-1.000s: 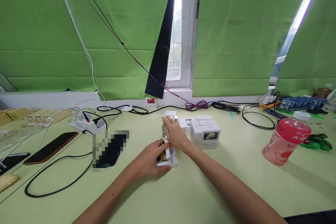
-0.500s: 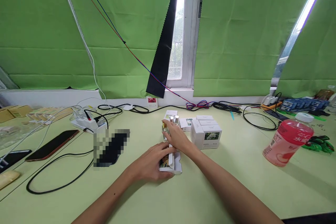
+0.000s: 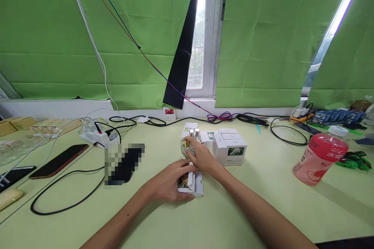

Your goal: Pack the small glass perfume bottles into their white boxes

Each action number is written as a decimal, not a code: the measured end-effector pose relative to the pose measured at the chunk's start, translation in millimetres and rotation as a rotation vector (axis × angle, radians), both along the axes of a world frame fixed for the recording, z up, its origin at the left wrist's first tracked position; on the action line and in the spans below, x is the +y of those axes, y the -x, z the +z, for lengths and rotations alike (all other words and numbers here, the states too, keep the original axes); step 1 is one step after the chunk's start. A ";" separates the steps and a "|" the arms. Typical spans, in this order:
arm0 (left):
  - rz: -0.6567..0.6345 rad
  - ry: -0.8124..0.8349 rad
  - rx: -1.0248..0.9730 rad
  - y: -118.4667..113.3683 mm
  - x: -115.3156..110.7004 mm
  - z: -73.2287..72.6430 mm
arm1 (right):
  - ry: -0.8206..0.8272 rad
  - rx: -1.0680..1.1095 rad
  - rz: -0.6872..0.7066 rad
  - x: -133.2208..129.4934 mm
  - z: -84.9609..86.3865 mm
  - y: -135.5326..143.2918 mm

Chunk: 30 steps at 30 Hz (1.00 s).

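My left hand (image 3: 172, 181) is wrapped round a small white box (image 3: 191, 186) with a dark floral picture and an open flap, lying on the green table. Just beyond it, my right hand (image 3: 201, 153) has its fingers closed on a small glass bottle (image 3: 187, 149) with a gold neck, which looks tilted. Other bottles with silver caps (image 3: 197, 134) stand right behind my right fingers. To the right of that hand sits a group of closed white boxes (image 3: 233, 153). My fingers partly hide the bottle and the box.
A pink drink bottle (image 3: 320, 157) stands at the right, near green-handled tools (image 3: 355, 161). Phones (image 3: 60, 160), a power strip (image 3: 97, 136) and looping black cable lie at the left. More cables (image 3: 253, 118) run along the back edge below green blinds.
The glass bottle in my right hand has tipped over and sits lower, and the fingers have shifted slightly right. My left hand stays on the white box.
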<state>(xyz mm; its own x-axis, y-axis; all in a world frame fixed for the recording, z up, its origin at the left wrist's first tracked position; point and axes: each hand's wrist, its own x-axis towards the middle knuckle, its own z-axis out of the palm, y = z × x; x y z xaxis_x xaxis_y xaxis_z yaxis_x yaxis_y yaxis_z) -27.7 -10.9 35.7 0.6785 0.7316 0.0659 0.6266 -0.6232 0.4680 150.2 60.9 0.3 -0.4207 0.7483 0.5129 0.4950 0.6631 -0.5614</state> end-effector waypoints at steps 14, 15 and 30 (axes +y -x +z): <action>0.000 0.018 -0.013 2.4 2.1 -0.4 | -0.018 0.035 -0.067 -30.0 -8.5 -13.1; -0.002 0.019 -0.015 2.7 2.2 0.1 | -0.023 0.025 -0.080 -32.1 -8.2 -12.9; 0.076 -0.032 0.066 9.9 7.5 0.4 | -0.113 -0.095 -0.276 -38.7 -8.1 -4.5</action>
<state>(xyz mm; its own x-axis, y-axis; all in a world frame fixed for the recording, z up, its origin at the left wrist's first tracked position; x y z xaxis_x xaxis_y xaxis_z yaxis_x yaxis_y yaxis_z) -37.6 -3.5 36.2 0.6245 0.7796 0.0474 0.7016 -0.5866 0.4046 154.7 22.2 -7.8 -0.2595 0.7816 0.5673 0.7115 0.5519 -0.4349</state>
